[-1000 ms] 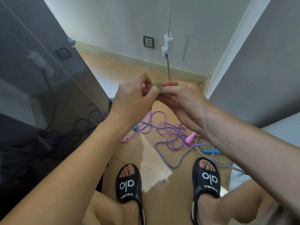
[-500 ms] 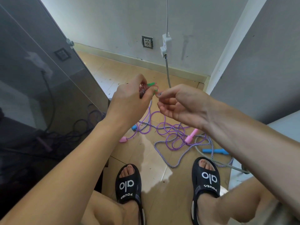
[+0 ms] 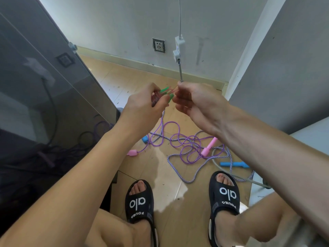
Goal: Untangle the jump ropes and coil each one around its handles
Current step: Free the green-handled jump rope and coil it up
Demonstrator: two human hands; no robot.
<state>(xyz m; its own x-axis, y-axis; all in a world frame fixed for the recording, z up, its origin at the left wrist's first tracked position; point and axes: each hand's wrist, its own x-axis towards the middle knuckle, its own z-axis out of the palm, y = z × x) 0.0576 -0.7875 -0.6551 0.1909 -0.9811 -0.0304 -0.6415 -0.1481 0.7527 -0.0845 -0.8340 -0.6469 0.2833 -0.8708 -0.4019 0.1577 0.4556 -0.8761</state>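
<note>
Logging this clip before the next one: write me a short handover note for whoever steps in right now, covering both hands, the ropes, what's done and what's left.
Left hand grips a coiled bundle with green handles. Right hand pinches a thin pinkish rope end beside those handles.
On the floor, the purple rope with pink handles lies tangled with the striped rope with blue handles.
Done: the green-handled rope looks mostly coiled.
Left: finish that coil, then separate and coil the two floor ropes.

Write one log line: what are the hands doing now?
left hand: grips green-handled rope | right hand: pinches its strand | purple rope: tangled on floor
</note>
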